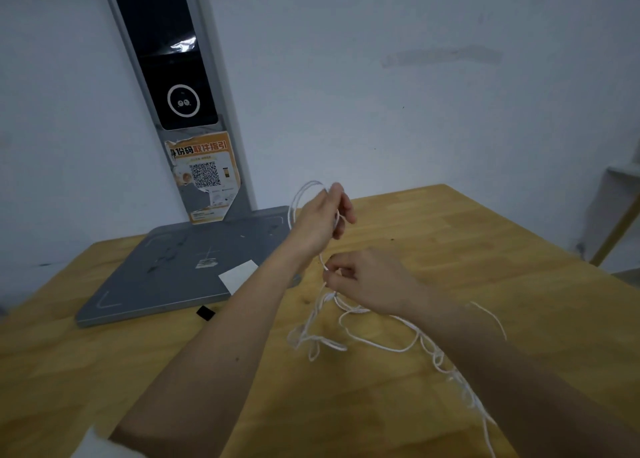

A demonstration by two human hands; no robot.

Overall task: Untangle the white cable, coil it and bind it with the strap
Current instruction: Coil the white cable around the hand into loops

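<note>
— Where's she got to with it, can you tell?

— Coiling, I'd say, though the untangling isn't finished. The left hand (320, 220) is raised above the wooden table (485, 236), fingers closed round a few loops of the white cable (377, 333); you can see them arching out on its far left side.

— And the other hand?

— The right hand (367, 279) sits nearer and lower, fingertips pinched on the strand that runs down from the left hand. The two hands are near each other but not touching. Below them, most of the cable lies in a loose snarl on the table, trailing off under the right forearm towards the near right corner.

— So what's next?

— My guess: feed slack up through the right fingers and lay another loop into the left hand, working the knots loose as they come. That snarl looks likely to snag if pulled hard.

— The strap?

— There's a small black piece (205, 312) on the table, just by the near edge of the grey base plate (166, 284). Could be the strap; I can't be sure.
</note>
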